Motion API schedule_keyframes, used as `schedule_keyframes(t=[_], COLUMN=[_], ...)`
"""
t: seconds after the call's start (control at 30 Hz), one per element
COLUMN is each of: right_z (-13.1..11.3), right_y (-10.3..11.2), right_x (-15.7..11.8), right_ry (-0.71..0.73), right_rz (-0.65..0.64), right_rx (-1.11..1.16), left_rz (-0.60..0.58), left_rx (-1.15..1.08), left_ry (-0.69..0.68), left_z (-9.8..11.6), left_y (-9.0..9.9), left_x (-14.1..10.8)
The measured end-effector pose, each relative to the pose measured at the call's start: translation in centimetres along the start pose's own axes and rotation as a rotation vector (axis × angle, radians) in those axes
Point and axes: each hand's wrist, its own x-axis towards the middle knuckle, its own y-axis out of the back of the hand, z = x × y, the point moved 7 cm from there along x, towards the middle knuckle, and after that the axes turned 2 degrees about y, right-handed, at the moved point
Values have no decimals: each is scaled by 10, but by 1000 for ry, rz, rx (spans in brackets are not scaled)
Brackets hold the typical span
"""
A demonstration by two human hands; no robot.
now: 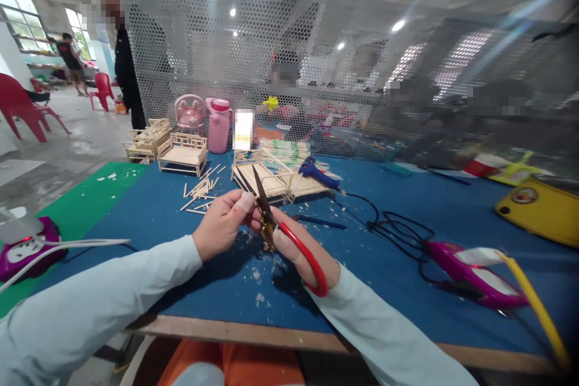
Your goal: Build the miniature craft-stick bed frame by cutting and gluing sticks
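Over the blue table my right hand (294,244) grips a pair of scissors (312,262) by its red handles, the dark blades apart and pointing away from me. Close beside the blades, my left hand (226,220) is closed in a pinch, with white wrapping on its thumb. What it pinches is too small and hidden to name. Just beyond the hands lies a pile of short wooden sticks (199,193). A miniature wooden bench (183,155) stands behind the pile. A blue glue gun (316,174) rests on further wooden pieces (266,181).
Purple power strips sit at the left (31,250) and right (474,274), with cables on the table (398,307). A pink bottle (218,126) stands before a perforated metal screen (203,42). A yellow case (543,208) lies at right. People are beyond the screen.
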Motion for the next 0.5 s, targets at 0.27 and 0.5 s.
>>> schedule_keyframes(t=[0.27,0.5], right_z=[-6,4], right_y=[1,10], right_x=[-2,-4], right_ry=[53,-58], right_rz=[100,208], right_rx=[-187,-328], left_rz=[-45,-41], left_rx=[2,113], left_ry=[19,-20], left_z=[1,4], left_y=[-4,-3], left_x=[-2,-2])
